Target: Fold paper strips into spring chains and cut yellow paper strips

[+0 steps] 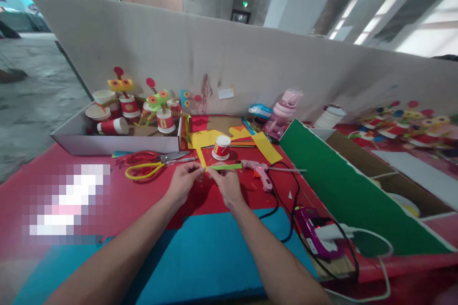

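Observation:
My left hand pinches a yellow paper strip, which runs up and away from the fingertips. In my right hand is a green paper strip, pointing right. The two strips meet between my fingertips; whether they are stuck together I cannot tell. Just beyond the hands stands a small red and white paper cup. A pink hot glue gun lies right of my right hand, a glue stick poking out of its back. Scissors with yellow handles lie left of my left hand, beside red-handled ones.
A white box at the left holds paper-cup figures. Yellow paper sheets lie behind the cup. Black cables trail near a purple power strip at the right. A green board borders the right side; blue sheets lie in front.

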